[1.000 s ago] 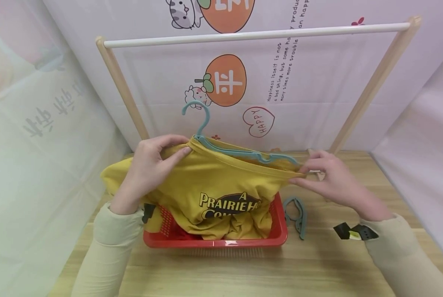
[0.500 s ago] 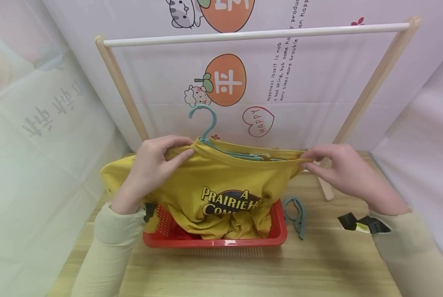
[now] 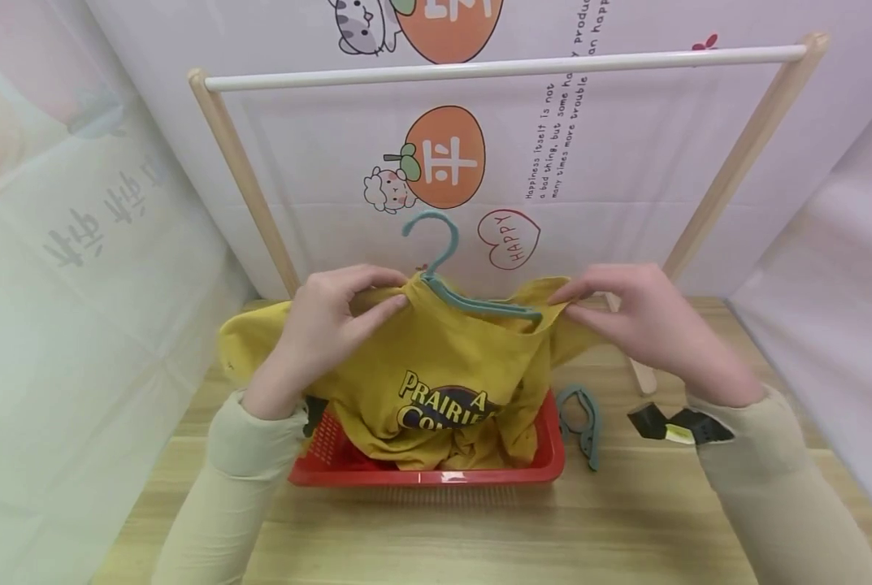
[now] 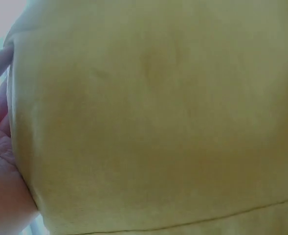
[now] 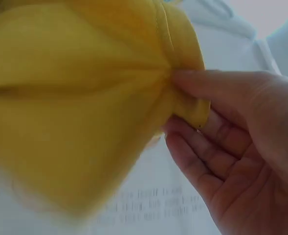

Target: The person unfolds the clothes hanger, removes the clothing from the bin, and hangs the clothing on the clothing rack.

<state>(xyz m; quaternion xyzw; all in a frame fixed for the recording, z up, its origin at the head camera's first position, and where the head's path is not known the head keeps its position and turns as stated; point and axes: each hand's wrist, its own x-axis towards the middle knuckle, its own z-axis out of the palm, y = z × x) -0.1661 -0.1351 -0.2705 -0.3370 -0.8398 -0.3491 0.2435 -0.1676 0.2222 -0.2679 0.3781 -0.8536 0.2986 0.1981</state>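
Note:
A yellow T-shirt (image 3: 436, 349) with dark printed lettering hangs between both hands, its lower part bunched in a red basket (image 3: 479, 478). My left hand (image 3: 333, 325) pinches the shirt at the left shoulder, beside the collar. At the right side of the neckline, my right hand (image 3: 636, 325) pinches the collar edge between thumb and fingers, also seen as the right hand (image 5: 232, 132) in the right wrist view. A blue-green clothes hanger (image 3: 479, 307) sits in the neck opening, hook upright above the collar. Its left arm is hidden inside the shirt. Yellow fabric (image 4: 153, 117) fills the left wrist view.
Behind the basket stands a rack with a white rail (image 3: 509, 70) and wooden posts (image 3: 743, 166). A second, folded blue-green hanger (image 3: 587, 431) lies on the wooden table (image 3: 421, 540) right of the basket. A printed white backdrop (image 3: 596, 162) closes off the back.
The hanger, shirt collar and left hand have shifted right. My right hand has come left with the collar edge, so the neck opening is narrower and its right side slacker.

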